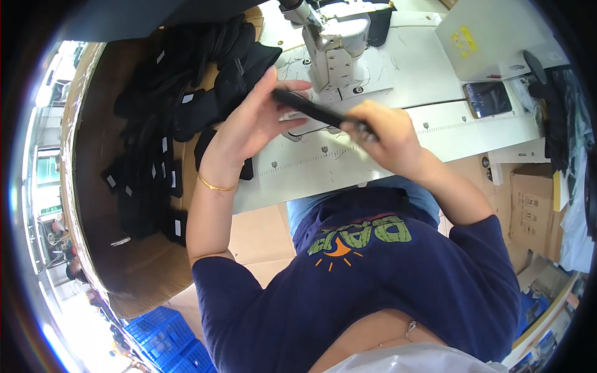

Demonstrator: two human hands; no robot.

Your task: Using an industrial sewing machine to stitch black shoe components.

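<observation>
Both hands hold a black strip (323, 115) above the white table (435, 124). Its long axis runs ten to four o'clock. The left hand (249, 121) pinches the ten o'clock end (fingers loosely spread); the right hand (385, 140) is closed around the other. A sewing machine (336, 46) stands at twelve.

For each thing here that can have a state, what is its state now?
Left hand: grips one end of the black strip.
Right hand: grips the other end.
Black strip: held in the air, tilted, above the white table.
Phone: flat on the table, screen dark.
Black pieces: piled in the cardboard tray.
</observation>
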